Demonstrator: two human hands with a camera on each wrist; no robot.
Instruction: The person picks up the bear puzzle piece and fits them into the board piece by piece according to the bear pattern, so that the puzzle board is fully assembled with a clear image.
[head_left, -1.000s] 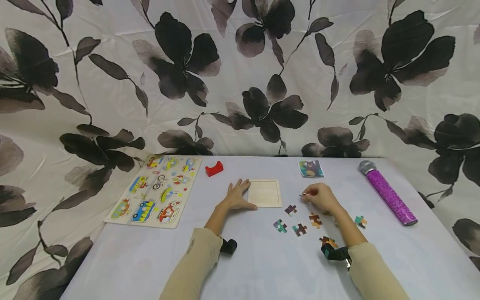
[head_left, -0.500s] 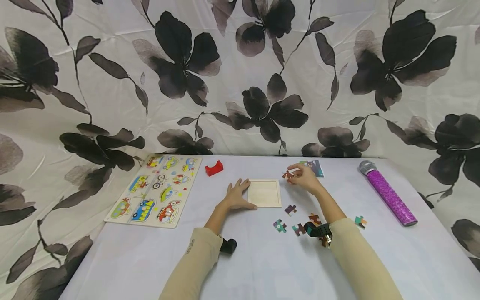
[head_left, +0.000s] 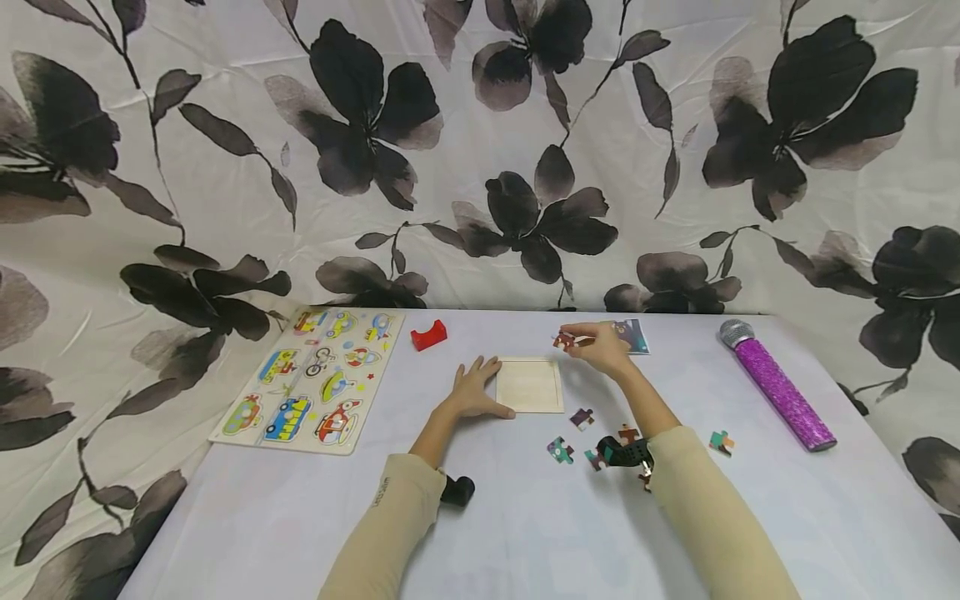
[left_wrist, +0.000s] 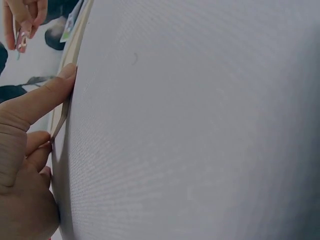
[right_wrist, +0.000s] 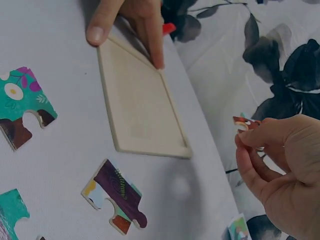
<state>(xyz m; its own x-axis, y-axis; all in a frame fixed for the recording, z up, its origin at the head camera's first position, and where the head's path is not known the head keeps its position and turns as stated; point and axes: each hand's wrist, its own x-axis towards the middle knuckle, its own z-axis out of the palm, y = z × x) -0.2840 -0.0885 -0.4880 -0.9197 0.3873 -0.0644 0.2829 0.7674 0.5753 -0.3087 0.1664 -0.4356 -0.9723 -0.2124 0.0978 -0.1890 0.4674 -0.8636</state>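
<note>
Right hand (head_left: pixel 604 349) moved left | pinched puzzle piece (head_left: pixel 563 340) juts left | axis unclear

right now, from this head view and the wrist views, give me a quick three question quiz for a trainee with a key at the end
1. Multiple choice: what does the right hand pinch?
a) a picture card
b) a reddish-brown jigsaw piece
c) a pencil

2. True or false: the right hand is touching the square wooden tray.

3. Short answer: in the head view, what is the rightmost item on the table?

Key:
1. b
2. False; only the left hand touches the square wooden tray.
3. The purple glitter microphone.
</note>
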